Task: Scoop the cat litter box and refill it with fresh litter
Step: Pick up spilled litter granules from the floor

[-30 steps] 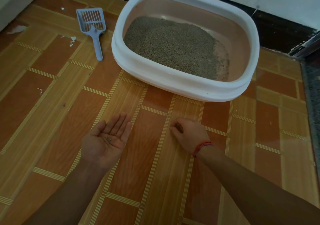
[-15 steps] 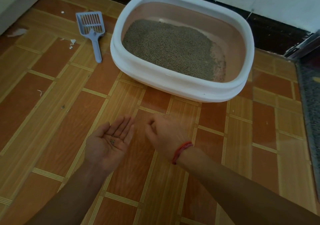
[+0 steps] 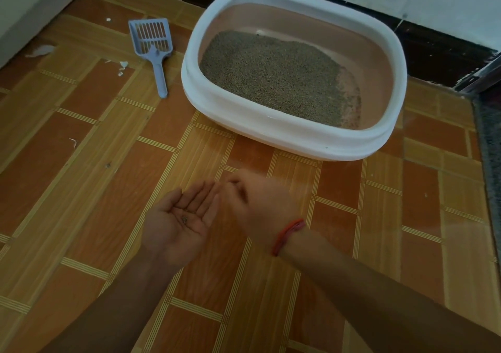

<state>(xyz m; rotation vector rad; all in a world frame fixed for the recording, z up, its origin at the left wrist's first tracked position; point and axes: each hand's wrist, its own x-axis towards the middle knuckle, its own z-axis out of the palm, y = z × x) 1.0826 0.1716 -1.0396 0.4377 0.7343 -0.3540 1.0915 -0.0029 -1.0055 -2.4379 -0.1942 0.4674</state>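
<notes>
Spreading across the view is a wood-patterned tile floor (image 3: 81,190), and toward the far wall the litter box (image 3: 271,127) is sitting on it: an oval tub with a broad white rim and a pinkish inside. Grey-brown litter (image 3: 271,76) is covering its left and middle, thinning out at the right end. A pale blue slotted scoop (image 3: 154,46) is lying just left of the box. The right hand (image 3: 263,206) is hovering beside the left hand (image 3: 181,225), its fingers curling inward; whether they are pinching anything cannot be told. The left is lying palm up, fingers pressed together, carrying a few dark grains (image 3: 185,219).
</notes>
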